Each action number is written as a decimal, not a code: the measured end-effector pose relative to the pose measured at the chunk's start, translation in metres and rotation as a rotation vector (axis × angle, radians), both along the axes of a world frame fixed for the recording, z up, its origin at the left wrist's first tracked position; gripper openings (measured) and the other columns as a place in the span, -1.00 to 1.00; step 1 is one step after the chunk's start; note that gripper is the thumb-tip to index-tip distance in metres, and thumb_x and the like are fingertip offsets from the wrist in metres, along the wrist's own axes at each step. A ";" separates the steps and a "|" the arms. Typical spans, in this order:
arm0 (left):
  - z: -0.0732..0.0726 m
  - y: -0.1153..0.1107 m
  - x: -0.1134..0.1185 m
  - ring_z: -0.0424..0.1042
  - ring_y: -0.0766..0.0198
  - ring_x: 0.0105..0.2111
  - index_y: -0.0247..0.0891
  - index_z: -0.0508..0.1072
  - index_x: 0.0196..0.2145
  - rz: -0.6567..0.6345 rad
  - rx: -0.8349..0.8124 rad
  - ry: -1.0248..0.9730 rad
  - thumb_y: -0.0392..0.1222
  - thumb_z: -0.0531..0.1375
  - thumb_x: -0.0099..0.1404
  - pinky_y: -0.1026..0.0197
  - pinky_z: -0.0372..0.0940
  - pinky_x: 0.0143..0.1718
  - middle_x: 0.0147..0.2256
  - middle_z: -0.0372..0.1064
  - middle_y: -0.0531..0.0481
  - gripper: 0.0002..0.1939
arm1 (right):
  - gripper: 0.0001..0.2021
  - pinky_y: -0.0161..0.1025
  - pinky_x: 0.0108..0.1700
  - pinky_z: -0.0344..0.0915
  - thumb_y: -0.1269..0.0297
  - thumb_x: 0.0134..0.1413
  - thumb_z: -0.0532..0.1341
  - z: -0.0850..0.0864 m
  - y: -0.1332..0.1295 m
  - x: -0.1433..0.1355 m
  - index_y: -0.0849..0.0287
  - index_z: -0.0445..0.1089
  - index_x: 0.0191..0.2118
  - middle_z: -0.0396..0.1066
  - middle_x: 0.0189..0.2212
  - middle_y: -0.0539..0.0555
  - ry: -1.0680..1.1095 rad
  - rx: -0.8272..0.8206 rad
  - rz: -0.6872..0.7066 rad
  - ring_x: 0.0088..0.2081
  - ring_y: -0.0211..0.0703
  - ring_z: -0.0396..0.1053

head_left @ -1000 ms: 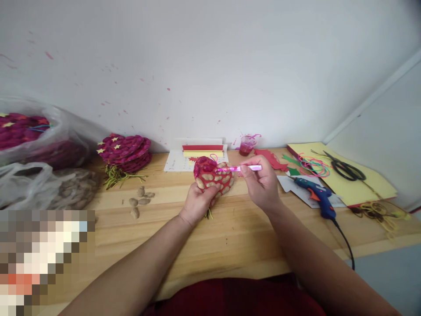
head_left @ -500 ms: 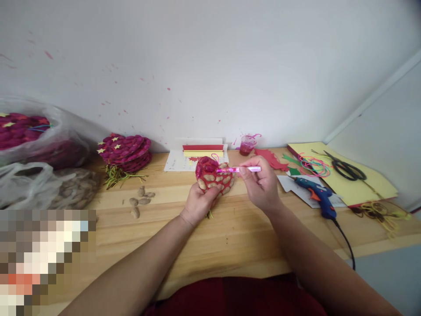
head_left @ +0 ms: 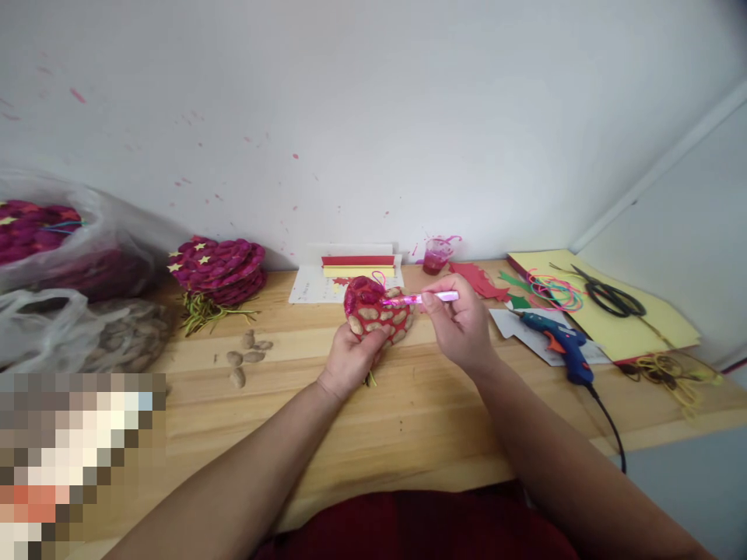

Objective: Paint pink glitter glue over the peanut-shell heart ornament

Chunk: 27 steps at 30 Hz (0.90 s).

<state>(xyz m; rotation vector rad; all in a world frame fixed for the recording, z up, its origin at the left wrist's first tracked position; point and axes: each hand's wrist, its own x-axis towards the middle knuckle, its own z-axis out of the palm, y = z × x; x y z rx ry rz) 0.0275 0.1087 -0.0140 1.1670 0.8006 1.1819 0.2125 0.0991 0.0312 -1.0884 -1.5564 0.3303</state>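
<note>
My left hand (head_left: pixel 354 355) grips the lower edge of a red peanut-covered disc (head_left: pixel 382 315), thumb on its front. Peanuts at the disc's upper left are wet magenta; the others are plain tan. A pink loop of cord stands at its top, and yellow-green strands hang below. In a pinch, my right hand (head_left: pixel 458 319) holds a paintbrush (head_left: pixel 439 297) with a pale pink handle. Its paint-coated end reaches onto the disc, near the border between magenta and plain peanuts. A clear cup of magenta paint (head_left: pixel 435 257) stands behind, by the wall.
A stack of magenta peanut discs (head_left: pixel 220 268), loose peanuts (head_left: pixel 250 351) and plastic bags (head_left: pixel 52 323) lie to the left. To the right are a blue glue gun (head_left: pixel 560 342) with a cord, black scissors (head_left: pixel 612 298), yellow paper (head_left: pixel 659 323) and red paper scraps (head_left: pixel 475 280).
The whole view has shifted slightly. Both hands keep their holds on the disc and the paintbrush, and the brush end stays at nearly the same spot.
</note>
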 end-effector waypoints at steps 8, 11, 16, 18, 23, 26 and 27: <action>0.005 -0.002 0.001 0.54 0.09 -0.37 -0.22 0.67 -0.27 0.003 -0.002 -0.029 0.03 0.46 0.18 0.17 0.40 -0.47 -0.49 0.53 -0.07 -0.72 | -0.88 -0.16 -0.27 0.34 0.16 0.36 0.23 0.001 -0.002 -0.002 0.07 0.38 -0.20 0.48 -0.40 0.00 0.041 -0.018 0.022 -0.37 -0.16 0.41; 0.006 -0.002 0.002 0.56 0.07 -0.32 -0.23 0.67 -0.27 0.006 -0.005 -0.030 0.01 0.46 0.16 0.15 0.42 -0.42 -0.39 0.59 -0.12 -0.72 | -0.87 -0.16 -0.27 0.34 0.16 0.36 0.23 0.001 -0.002 -0.002 0.07 0.38 -0.22 0.48 -0.41 0.00 0.019 -0.032 0.009 -0.38 -0.16 0.41; 0.002 0.000 0.001 0.32 0.34 -0.59 -0.28 0.68 -0.19 0.020 -0.053 -0.010 0.02 0.44 0.19 0.26 0.13 -0.64 -0.32 0.62 -0.14 -0.66 | -0.86 -0.16 -0.29 0.31 0.15 0.36 0.23 0.000 0.001 0.002 0.07 0.37 -0.22 0.47 -0.42 -0.01 0.048 -0.027 0.007 -0.38 -0.16 0.41; 0.001 0.000 0.001 0.21 0.41 -0.63 -0.29 0.67 -0.20 0.024 -0.055 -0.019 0.03 0.45 0.19 0.28 0.05 -0.66 -0.33 0.61 -0.12 -0.65 | -0.86 -0.16 -0.29 0.31 0.15 0.36 0.23 0.000 0.001 0.002 0.07 0.37 -0.22 0.47 -0.41 0.00 0.083 -0.024 0.008 -0.37 -0.15 0.41; 0.003 -0.001 0.001 0.40 0.28 -0.52 -0.29 0.67 -0.22 0.015 -0.035 -0.035 0.04 0.47 0.18 0.24 0.25 -0.55 -0.33 0.61 -0.13 -0.65 | -0.84 -0.16 -0.28 0.32 0.12 0.35 0.24 0.000 0.001 0.000 0.07 0.38 -0.22 0.47 -0.41 0.00 0.083 -0.031 0.025 -0.37 -0.15 0.41; 0.004 -0.002 0.001 0.58 0.07 -0.27 -0.25 0.68 -0.20 0.021 -0.012 -0.031 0.04 0.46 0.19 0.13 0.45 -0.36 -0.22 0.65 -0.17 -0.67 | -0.82 -0.17 -0.29 0.32 0.11 0.35 0.24 0.001 0.001 0.001 0.08 0.37 -0.23 0.46 -0.42 -0.01 0.091 -0.029 -0.010 -0.38 -0.16 0.41; 0.003 -0.002 0.001 0.60 0.01 -0.19 -0.24 0.68 -0.20 0.019 0.012 -0.024 0.04 0.45 0.21 0.08 0.49 -0.26 -0.19 0.66 -0.18 -0.67 | -0.83 -0.17 -0.28 0.33 0.11 0.35 0.24 0.001 0.000 0.000 0.08 0.37 -0.22 0.46 -0.42 -0.01 0.099 -0.022 -0.010 -0.37 -0.16 0.41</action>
